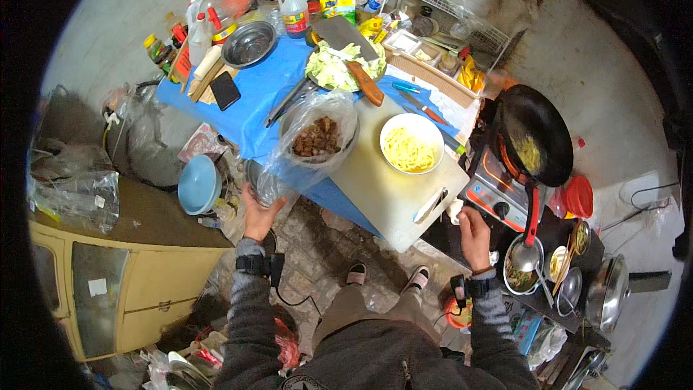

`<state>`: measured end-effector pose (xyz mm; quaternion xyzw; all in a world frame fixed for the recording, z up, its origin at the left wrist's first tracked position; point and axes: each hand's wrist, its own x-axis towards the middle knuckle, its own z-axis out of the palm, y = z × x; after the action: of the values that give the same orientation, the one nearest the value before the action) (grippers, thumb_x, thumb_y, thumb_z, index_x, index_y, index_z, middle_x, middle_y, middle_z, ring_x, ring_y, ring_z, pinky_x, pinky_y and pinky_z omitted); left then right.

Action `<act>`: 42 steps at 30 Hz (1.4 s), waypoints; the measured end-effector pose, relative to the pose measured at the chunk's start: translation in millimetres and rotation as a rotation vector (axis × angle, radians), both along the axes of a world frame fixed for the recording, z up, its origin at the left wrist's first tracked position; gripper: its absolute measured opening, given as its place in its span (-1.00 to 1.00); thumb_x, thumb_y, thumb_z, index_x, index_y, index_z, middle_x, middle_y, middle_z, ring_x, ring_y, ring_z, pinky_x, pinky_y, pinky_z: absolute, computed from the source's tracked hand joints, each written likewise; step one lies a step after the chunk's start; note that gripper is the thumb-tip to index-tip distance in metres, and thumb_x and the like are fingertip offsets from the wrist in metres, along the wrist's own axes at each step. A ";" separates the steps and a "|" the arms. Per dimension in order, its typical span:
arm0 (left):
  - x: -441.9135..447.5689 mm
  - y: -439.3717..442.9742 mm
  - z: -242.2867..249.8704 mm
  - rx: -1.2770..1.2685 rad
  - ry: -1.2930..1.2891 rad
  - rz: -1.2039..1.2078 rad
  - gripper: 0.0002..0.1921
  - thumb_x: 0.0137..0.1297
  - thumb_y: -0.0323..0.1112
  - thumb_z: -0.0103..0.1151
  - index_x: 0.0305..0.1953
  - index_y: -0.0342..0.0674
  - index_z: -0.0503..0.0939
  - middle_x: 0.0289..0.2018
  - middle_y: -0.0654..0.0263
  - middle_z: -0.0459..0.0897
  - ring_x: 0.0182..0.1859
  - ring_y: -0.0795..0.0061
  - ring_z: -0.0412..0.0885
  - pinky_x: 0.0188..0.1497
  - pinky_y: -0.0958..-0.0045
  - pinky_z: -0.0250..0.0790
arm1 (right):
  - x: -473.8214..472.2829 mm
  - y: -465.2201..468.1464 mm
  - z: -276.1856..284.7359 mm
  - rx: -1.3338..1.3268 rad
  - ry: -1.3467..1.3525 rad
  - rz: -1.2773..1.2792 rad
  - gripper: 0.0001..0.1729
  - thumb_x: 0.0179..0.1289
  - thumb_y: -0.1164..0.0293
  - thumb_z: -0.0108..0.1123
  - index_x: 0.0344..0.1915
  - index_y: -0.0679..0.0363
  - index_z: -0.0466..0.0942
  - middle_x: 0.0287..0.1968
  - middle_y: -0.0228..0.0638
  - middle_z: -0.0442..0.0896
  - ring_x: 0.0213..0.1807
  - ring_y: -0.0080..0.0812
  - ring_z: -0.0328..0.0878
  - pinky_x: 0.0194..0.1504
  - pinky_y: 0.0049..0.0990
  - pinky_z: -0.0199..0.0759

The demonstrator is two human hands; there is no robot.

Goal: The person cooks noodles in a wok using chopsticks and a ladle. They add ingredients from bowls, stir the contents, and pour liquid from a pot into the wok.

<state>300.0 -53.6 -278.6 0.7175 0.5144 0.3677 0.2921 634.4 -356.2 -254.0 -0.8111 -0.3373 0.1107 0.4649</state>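
Observation:
My left hand (261, 214) grips the rim of a metal bowl (259, 176) at the table's near left edge; clear plastic hangs over part of it. My right hand (474, 233) pinches a small white piece (455, 210), perhaps garlic or tissue, beside the corner of a white cutting board (368, 189). On the board stands a white bowl of pale yellow strips (410, 149). Left of it, browned meat pieces (316, 138) lie in a bowl lined with a plastic bag. Behind, a cleaver (352, 49) rests across a pan of chopped cabbage (333, 65).
A black wok (533, 135) with yellow food sits tilted on a portable gas stove (501, 189) at right. A ladle (526, 257) lies over a bowl of food. Two small knives lie behind the board. A blue bowl (199, 184) and a wooden cabinet (157, 281) are at left.

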 end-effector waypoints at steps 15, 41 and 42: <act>173.3 62.0 216.4 0.321 0.434 -1.061 -0.27 -0.09 -0.35 0.34 0.20 -0.14 0.29 0.15 0.07 0.37 0.22 0.21 0.32 0.22 0.17 0.17 | -52.7 -48.2 47.5 0.004 0.219 0.006 -0.71 0.32 0.36 0.04 -0.12 0.40 0.45 -0.45 -0.16 0.62 -0.38 -0.45 0.63 -0.35 -0.50 0.45; 170.2 202.7 27.1 0.175 0.651 -0.499 -0.78 -0.11 -0.34 0.19 -0.50 -0.42 0.55 -0.53 -0.07 0.58 -0.44 0.07 0.58 -0.37 0.16 0.40 | -65.0 -133.5 81.6 -0.316 -0.069 -0.038 -0.60 0.22 0.15 0.13 -0.17 0.28 0.50 -0.49 0.02 0.56 -0.42 0.03 0.55 -0.42 -0.19 0.38; 165.8 202.9 26.1 0.203 0.679 -0.545 -0.79 -0.09 -0.33 0.16 -0.51 -0.41 0.57 -0.57 -0.05 0.56 -0.50 0.11 0.56 -0.43 0.20 0.38 | -63.9 -136.0 82.8 -0.308 -0.078 -0.027 -0.59 0.23 0.13 0.12 -0.17 0.28 0.50 -0.50 0.02 0.56 -0.42 0.03 0.54 -0.42 -0.19 0.38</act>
<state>465.7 149.3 -252.5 0.9319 0.3347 0.0697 0.1210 570.5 -492.2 -171.2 -0.8809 -0.3233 0.1236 0.3229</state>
